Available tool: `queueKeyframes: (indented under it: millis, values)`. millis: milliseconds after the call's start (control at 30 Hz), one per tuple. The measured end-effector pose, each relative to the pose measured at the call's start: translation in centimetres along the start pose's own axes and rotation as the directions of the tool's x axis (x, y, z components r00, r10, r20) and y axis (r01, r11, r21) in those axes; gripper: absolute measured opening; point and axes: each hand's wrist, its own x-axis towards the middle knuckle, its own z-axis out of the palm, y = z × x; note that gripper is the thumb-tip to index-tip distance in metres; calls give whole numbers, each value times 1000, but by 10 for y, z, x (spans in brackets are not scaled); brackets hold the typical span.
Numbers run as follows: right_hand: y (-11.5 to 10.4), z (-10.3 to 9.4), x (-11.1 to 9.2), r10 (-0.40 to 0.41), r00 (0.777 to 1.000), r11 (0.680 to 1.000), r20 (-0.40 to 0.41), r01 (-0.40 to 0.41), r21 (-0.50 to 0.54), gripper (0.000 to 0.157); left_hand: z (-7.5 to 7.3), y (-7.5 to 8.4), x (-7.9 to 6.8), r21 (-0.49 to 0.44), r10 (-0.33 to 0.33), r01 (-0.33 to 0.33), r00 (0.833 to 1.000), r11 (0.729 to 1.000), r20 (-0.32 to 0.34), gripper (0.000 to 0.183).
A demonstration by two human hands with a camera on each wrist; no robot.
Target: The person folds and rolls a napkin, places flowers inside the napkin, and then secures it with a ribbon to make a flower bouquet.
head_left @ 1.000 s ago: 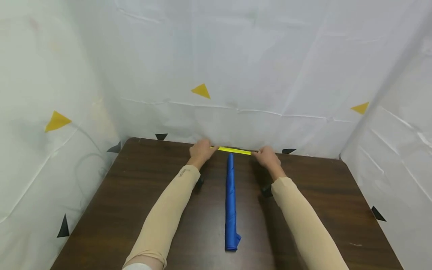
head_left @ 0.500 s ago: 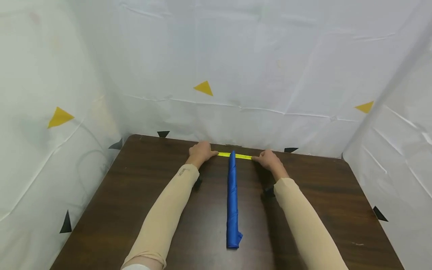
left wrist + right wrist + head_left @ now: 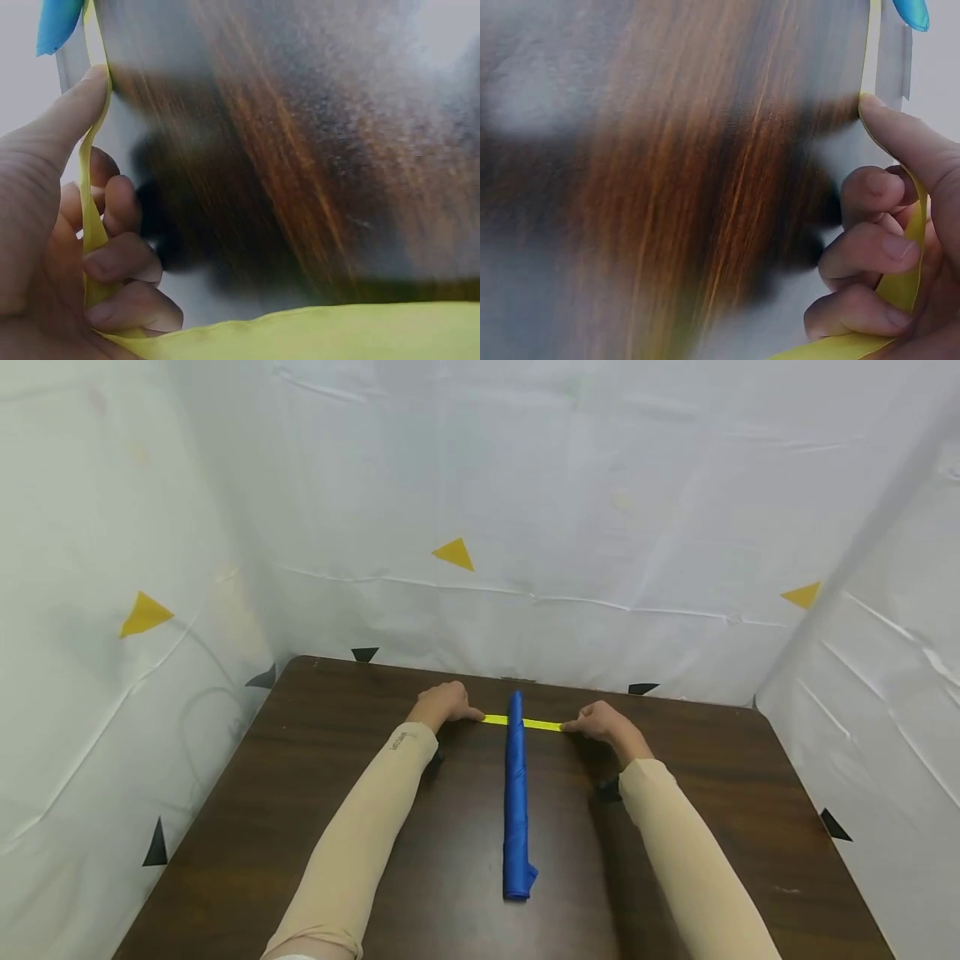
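Note:
A blue fabric roll, tightly wound and narrow, lies lengthwise on the table with a small loose flap at its near end. Across its far part runs a yellow ribbon, stretched taut and passing beneath the roll. My left hand grips the ribbon on one side; in the left wrist view, curled fingers and an extended thumb hold it. On the other side my right hand holds it likewise, fingers curled around the ribbon in the right wrist view. Loose ribbon trails from both palms.
The dark wood-grain table meets a white sheet wall at the back, with more sheeting left and right. Yellow triangles and black triangles mark the sheets. Dark devices sit under both wrists.
Both hands have drawn the yellow ribbon toward the near side, from beyond the roll's far tip to underneath it. The blue roll stays in roughly the same place.

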Motion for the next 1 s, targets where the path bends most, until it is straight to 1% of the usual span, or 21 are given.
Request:
queueKeyframes:
  millis: [100,233,300,333,400,500,567,633,733,833,933,1000]
  values:
    - [-1,1,-2,28,1000,1000,13,-28,2,53,0,-2,1,6,4,-4,1000,1000,29,55]
    - [0,1,-7,40,999,999,22,-41,12,52,0,-4,2,-17,38,-36,996,999,75,60]
    - [0,1,-9,26,999,1000,30,-26,10,52,-1,-6,1,-27,59,-57,994,998,88,61]
    - [0,1,-10,16,999,1000,35,-17,7,52,-2,-8,-2,-28,76,-74,993,997,91,59]
    - [-1,2,-11,6,999,1000,43,-6,3,52,-6,-11,-10,-17,108,-107,990,994,88,47]
    - [-1,4,-13,-4,999,1000,43,5,-1,49,-9,-13,-14,-3,123,-123,986,992,109,46]
    - [-1,4,-14,-15,999,1000,40,15,-5,47,-11,-13,-14,-3,124,-125,984,992,129,50]
    - [-2,3,-17,-40,998,999,39,41,-18,46,-11,-11,-10,-13,121,-120,980,993,158,63]
    - [-3,2,-22,-84,996,996,36,85,-32,46,-12,-9,-13,-26,130,-128,976,991,172,64]
    - [0,5,-26,-104,994,994,29,104,-18,46,-9,-8,-15,-25,132,-129,975,991,178,62]
    - [5,14,-32,-123,992,992,30,122,16,43,-2,-10,-19,-4,131,-132,977,991,168,58]
    - [10,19,-38,-142,989,989,28,141,36,43,11,-18,-14,0,148,-149,980,989,133,56]
